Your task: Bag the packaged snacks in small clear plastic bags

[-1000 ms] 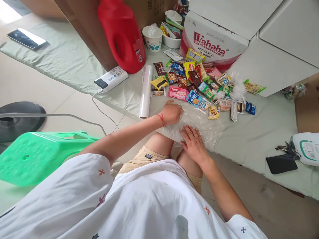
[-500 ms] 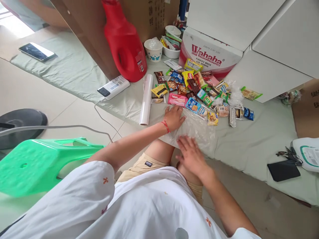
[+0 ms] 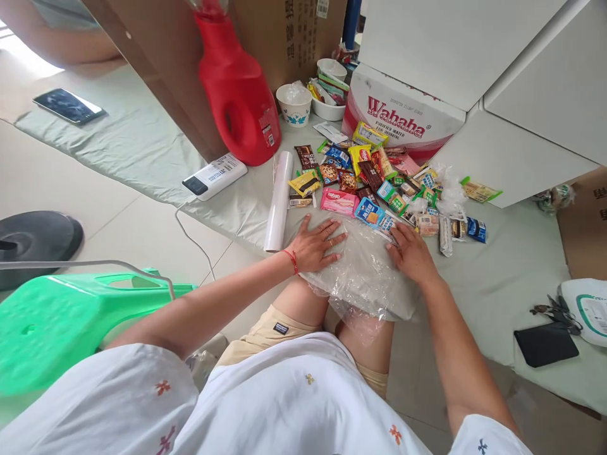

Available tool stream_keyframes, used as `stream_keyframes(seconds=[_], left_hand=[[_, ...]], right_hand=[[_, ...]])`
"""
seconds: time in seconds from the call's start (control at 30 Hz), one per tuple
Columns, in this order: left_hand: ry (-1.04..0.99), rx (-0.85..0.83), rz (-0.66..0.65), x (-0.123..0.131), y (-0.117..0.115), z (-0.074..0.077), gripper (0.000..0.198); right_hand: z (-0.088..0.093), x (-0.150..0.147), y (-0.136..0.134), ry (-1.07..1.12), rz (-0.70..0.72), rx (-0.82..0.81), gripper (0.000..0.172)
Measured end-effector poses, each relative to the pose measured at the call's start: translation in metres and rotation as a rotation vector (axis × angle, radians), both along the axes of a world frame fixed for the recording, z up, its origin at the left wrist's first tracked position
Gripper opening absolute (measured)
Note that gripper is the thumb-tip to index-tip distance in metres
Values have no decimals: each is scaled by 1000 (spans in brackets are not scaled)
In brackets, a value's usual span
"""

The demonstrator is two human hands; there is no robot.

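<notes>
A clear sheet of plastic film (image 3: 363, 272) lies over the front edge of the cloth-covered surface and hangs down over my knees. My left hand (image 3: 315, 246), with a red string at the wrist, rests flat on its left side, fingers spread. On the right side my right hand (image 3: 415, 256) lies with fingers stretched out, its fingertips by the small snack packets. Just beyond the film is a pile of wrapped snacks, among them a pink packet (image 3: 339, 201) and a blue packet (image 3: 370, 212). A roll of clear film (image 3: 279, 202) lies left of my left hand.
Behind the snacks stand a Wahaha carton (image 3: 403, 110), a paper cup (image 3: 294, 104) and a red jug (image 3: 239, 88). A white power bank (image 3: 215, 175) with a cable and a phone (image 3: 70, 105) lie left. A green stool (image 3: 71, 322) is at lower left; a black pouch (image 3: 545, 344) lies right.
My left hand has moved left and toward me. My right hand has moved right and forward onto the film, whose near edge now drapes lower over my knees.
</notes>
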State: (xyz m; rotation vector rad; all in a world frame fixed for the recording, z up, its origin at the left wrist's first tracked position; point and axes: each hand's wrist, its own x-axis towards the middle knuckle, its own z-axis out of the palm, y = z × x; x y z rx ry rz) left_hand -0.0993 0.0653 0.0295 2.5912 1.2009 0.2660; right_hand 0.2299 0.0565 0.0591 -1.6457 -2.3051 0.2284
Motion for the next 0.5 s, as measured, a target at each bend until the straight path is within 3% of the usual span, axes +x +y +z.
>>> stream_keyframes(seconds=[0.1,0.23,0.3,0.37,0.5], left_hand=[[-26,3,10,-6,0,1,59],[-23,-9,17,-8,-2,0,60],[-19,-17,10,-8,-2,1,61],[-12,-24,7,-8,-2,1,61],[3,-33,12,-8,-1,3,62]], right_hand=[[-11,31,10,-19,-13,-67,48],[14,46,30,68,-189,-183,40],[33,29,58,89,-293,-135,41],[45,-4,95,73,-303,-50,41],[46,-73,171,-141,-334,-56,54]])
